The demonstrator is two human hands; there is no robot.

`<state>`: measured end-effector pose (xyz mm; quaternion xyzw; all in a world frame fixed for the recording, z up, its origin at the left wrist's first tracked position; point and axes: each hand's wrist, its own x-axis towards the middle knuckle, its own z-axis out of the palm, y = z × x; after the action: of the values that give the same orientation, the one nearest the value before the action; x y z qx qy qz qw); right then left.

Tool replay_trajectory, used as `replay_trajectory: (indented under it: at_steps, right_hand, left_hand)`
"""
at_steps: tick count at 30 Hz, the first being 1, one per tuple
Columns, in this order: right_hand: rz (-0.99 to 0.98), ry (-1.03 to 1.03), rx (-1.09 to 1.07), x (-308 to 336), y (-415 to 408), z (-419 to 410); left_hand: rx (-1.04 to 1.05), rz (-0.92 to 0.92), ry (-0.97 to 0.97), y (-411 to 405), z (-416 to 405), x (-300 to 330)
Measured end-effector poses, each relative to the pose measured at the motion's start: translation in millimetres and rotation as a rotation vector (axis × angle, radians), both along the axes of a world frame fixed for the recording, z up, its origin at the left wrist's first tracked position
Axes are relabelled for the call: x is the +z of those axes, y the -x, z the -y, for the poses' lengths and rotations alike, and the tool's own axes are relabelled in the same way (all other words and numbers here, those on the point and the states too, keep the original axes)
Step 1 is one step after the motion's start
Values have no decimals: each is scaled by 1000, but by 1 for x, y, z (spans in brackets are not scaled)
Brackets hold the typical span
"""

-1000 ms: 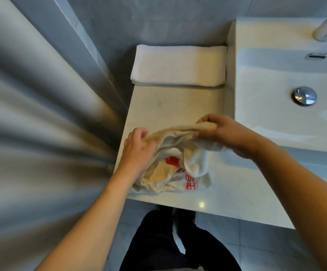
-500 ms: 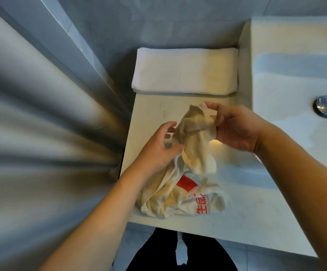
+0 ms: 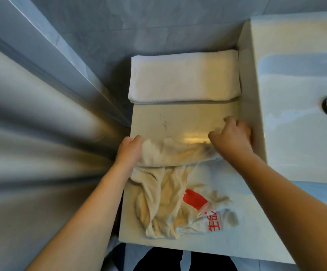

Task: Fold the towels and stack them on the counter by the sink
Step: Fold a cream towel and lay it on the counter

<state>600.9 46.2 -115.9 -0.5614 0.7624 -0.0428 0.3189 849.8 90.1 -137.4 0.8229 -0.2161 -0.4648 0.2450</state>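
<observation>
Both hands, left (image 3: pixel 129 151) and right (image 3: pixel 232 138), have pulled apart, gripping the cream towel (image 3: pixel 170 192) stretched flat over the counter (image 3: pixel 178 122).

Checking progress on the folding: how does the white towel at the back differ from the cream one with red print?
The white towel is folded flat and neat; the cream towel is crumpled. The white one is plain, the cream one carries red print. Nothing touches the white one; both hands grip the cream one's far edge. Both lie on the counter.

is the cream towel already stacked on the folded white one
No, the cream towel lies crumpled on the counter, apart from the white towel by the wall.
</observation>
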Motion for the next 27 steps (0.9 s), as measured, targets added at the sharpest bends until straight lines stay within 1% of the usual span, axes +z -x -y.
replay_trajectory:
  at_steps: [1, 2, 4, 6, 7, 8, 9, 11, 12, 15, 16, 18, 20, 22, 25, 27]
  right_hand:
    - [-5, -35, -85, -8, -4, -4]
    - [43, -51, -198, -15, -9, -7]
    - [212, -20, -474, -26, -20, -13]
    - [378, 22, -786, -33, -33, -17]
    - [456, 26, -947, -35, -38, -20]
    - [502, 7, -1086, -38, -42, -22]
    - [504, -33, -1164, -40, -45, -23]
    - [497, -133, -1192, -42, -44, -24]
    - [522, -175, -1172, -42, -42, -21]
    - [692, -266, -1119, -35, -37, -9]
    - [717, -289, -1086, -32, -36, -5]
    - [679, -317, -982, -31, -37, -2]
    - [627, -291, -906, -28, -41, 1]
    - [625, -209, -868, -27, -45, 4]
    - [765, -56, -905, -19, -50, 12]
    - [822, 34, -920, -13, -50, 18]
  left_hand:
    - [3, -23, -47, -5, 2, -4]
    - [18, -44, -84, -8, 4, -5]
    - [-27, -59, -170, -9, 12, 4]
    - [-152, -59, -262, -11, 19, 9]
    - [-219, -90, -312, -10, 21, 12]
    - [-286, -118, -351, -9, 22, 15]
    - [-351, -122, -364, -10, 22, 15]
    - [-412, -132, -306, -10, 20, 12]
    - [-382, -174, -242, -11, 18, 11]
    - [-43, -370, -30, -15, 16, 9]
    - [47, -387, 20, -18, 17, 7]
    - [86, -331, 44, -23, 19, 3]
    - [54, -292, 33, -26, 19, 3]
    - [76, -336, 70, -29, 20, 4]
    - [185, -471, 222, -35, 23, 8]
    - [226, -484, 316, -36, 27, 9]
